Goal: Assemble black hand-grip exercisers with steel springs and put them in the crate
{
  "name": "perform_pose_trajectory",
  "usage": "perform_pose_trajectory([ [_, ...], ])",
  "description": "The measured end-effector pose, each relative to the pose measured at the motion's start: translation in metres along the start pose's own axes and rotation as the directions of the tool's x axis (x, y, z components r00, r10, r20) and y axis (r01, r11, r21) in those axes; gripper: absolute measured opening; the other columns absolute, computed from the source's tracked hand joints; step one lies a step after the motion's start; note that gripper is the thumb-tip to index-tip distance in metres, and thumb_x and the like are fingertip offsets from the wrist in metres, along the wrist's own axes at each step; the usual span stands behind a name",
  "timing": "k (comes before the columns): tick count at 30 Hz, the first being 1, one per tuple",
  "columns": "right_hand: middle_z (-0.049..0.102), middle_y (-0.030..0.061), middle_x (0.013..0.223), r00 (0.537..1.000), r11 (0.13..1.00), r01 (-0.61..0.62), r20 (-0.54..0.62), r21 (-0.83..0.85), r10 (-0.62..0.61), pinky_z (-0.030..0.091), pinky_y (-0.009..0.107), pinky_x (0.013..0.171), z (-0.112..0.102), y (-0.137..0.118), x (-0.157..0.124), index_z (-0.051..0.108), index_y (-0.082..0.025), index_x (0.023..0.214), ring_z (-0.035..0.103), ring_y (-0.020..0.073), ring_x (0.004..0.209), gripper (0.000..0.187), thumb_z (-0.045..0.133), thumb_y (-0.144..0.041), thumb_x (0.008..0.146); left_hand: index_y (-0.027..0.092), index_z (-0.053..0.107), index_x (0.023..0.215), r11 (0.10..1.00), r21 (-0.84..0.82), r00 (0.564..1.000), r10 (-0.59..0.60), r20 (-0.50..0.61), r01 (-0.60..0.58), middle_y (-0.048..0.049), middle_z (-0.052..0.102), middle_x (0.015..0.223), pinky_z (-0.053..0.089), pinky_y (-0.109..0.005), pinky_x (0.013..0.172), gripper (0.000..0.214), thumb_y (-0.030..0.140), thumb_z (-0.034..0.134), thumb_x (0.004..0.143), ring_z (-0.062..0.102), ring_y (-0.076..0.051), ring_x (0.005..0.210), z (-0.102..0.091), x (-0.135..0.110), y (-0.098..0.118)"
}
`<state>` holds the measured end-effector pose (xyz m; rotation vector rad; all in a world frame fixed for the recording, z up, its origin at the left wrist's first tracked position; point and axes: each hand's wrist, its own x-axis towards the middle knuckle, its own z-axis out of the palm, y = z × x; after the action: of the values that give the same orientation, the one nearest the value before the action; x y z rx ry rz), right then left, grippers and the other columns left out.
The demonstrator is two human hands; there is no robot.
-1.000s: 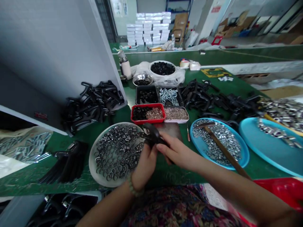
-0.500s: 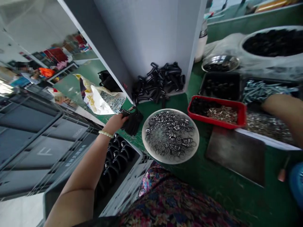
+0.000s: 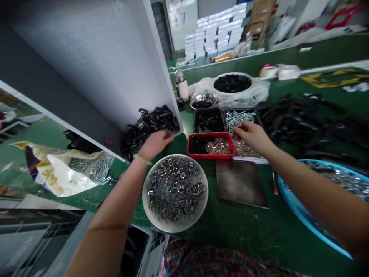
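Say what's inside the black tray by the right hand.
Silvery screws, heaped, in the black tray. The right hand hides part of its near side; what lies under the screws can't be seen. Whether the hand grips one is unclear.

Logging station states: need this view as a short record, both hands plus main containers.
left_hand: left hand at the pile of black parts in the grey box; grip unclear
right_hand: right hand, fingertips at the silvery screws; whether one is pinched is unclear
red_tray: red tray, black pieces beside coppery ones
round_tray: pale round tray of metal rings
flat_plate: dark plate, right of round tray
blue_tray: blue tray, partly hidden by right forearm
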<state>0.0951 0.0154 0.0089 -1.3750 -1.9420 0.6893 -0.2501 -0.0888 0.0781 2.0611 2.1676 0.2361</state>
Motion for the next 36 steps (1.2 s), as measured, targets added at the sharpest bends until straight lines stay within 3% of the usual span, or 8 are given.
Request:
perform_pose_trajectory([
  [5,0.065,0.0021,0.073,0.999,0.973,0.036,-0.026,0.226,-0.031,0.047,0.027,0.059,0.006,-0.023,-0.078,0.065,-0.018,0.102,0.060,0.0155,0.063,0.028,0.057,-0.037,0.083,0.008,0.064,0.107,0.994,-0.027,0.992,0.105,0.072,-0.103,-0.0196,0.066,0.115,0.045,-0.031,0.094,0.025,0.018,0.050,0.089,0.061,-0.023,0.109,0.074,0.133,0.111],
  [12,0.070,0.0034,0.078,0.988,0.932,-0.151,0.014,0.329,0.156,0.054,0.033,0.070,-0.015,-0.017,-0.139,0.059,-0.021,0.108,0.068,0.0187,0.072,0.025,0.051,-0.033,0.088,0.002,0.062,0.108,0.991,-0.121,0.996,0.063,0.060,-0.055,-0.0275,0.064,0.112,0.042,-0.045,0.099,0.028,0.006,0.050,0.083,0.059,-0.031,0.113,0.098,0.163,0.130],
  [17,0.069,0.0029,0.080,0.979,0.963,0.024,-0.203,0.269,0.033,0.053,0.030,0.066,-0.011,-0.018,-0.143,0.059,-0.022,0.099,0.065,0.0159,0.067,0.017,0.056,-0.033,0.086,0.013,0.057,0.123,0.887,-0.441,0.987,0.158,0.014,-0.135,-0.0122,0.065,0.115,0.047,-0.032,0.096,0.038,0.019,0.056,0.085,0.062,-0.019,0.105,0.093,0.098,0.148],
  [20,0.068,0.0020,0.078,0.944,0.976,0.197,-0.288,0.095,-0.163,0.050,0.025,0.061,-0.001,-0.024,-0.146,0.062,-0.021,0.096,0.063,0.0137,0.064,0.014,0.057,-0.028,0.086,0.013,0.061,0.118,0.285,-0.954,0.958,0.233,0.167,0.096,-0.0097,0.069,0.106,0.052,-0.034,0.090,0.035,0.023,0.057,0.085,0.066,-0.016,0.092,0.102,0.024,0.163],
  [22,0.066,0.0004,0.072,0.925,0.965,0.259,-0.294,0.029,-0.239,0.047,0.022,0.056,0.007,-0.028,-0.150,0.062,-0.020,0.093,0.060,0.0118,0.059,0.011,0.058,-0.026,0.085,0.013,0.067,0.107,-0.059,-0.955,0.931,0.248,0.267,0.290,-0.0085,0.071,0.100,0.053,-0.031,0.087,0.028,0.023,0.064,0.081,0.067,-0.015,0.085,0.109,-0.021,0.169],
  [25,0.064,-0.0010,0.066,0.930,0.969,0.243,-0.275,-0.040,-0.244,0.043,0.021,0.050,0.013,-0.034,-0.157,0.062,-0.019,0.091,0.057,0.0103,0.052,0.010,0.058,-0.025,0.085,0.013,0.071,0.091,-0.337,-0.871,0.933,0.151,0.325,0.358,-0.0050,0.072,0.089,0.055,-0.027,0.080,0.023,0.019,0.076,0.069,0.067,-0.012,0.075,0.115,-0.062,0.173],
  [33,0.066,0.0054,0.070,0.902,0.887,0.337,-0.162,-0.315,-0.400,0.044,0.027,0.056,0.012,-0.036,-0.176,0.063,-0.016,0.091,0.061,0.0167,0.060,0.014,0.050,-0.020,0.086,0.016,0.070,0.099,-0.370,-0.904,0.976,0.115,0.183,0.213,-0.0034,0.073,0.096,0.050,-0.027,0.088,0.043,0.012,0.082,0.058,0.066,-0.014,0.089,0.123,-0.092,0.188],
  [36,0.064,0.0058,0.076,0.922,0.925,0.344,-0.129,-0.161,-0.365,0.047,0.029,0.062,0.013,-0.035,-0.186,0.060,-0.017,0.107,0.060,0.0176,0.067,0.024,0.052,-0.020,0.085,0.017,0.070,0.099,-0.365,-0.908,0.979,0.105,0.177,0.203,-0.0026,0.073,0.095,0.051,-0.028,0.087,0.042,0.012,0.081,0.059,0.067,-0.014,0.087,0.122,-0.104,0.184],
])
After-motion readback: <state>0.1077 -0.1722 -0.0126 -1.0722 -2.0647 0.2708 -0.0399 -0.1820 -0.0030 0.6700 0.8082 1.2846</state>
